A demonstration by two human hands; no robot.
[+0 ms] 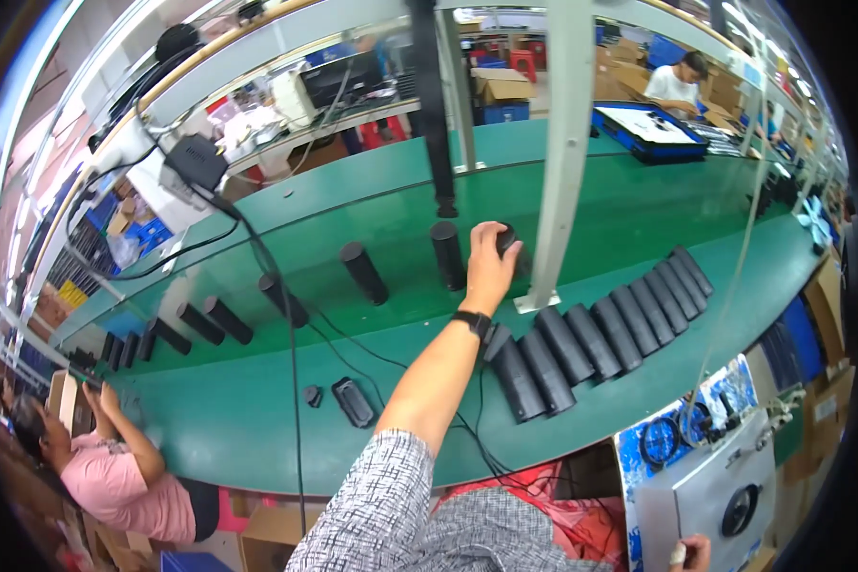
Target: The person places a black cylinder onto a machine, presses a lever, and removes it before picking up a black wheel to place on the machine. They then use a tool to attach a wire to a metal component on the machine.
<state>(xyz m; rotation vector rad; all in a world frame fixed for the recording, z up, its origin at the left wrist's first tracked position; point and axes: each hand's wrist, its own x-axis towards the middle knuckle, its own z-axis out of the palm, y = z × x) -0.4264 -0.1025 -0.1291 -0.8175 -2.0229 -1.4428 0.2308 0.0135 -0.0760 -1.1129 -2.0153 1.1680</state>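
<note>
Fingers of the left hand (489,267) clasped a black cylindrical plastic casing (507,238) at frame centre, above the green desk (257,429). Placing step, likely; next needs upright release. Right hand (696,551), lower right: grip unclear.

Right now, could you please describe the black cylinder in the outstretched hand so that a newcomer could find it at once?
Start at the green conveyor belt and find the pale upright post at its near edge. Just left of the post's foot, the left hand grips a black cylinder. Unlike the upright cylinders spaced along the belt, it alone is held.
</note>
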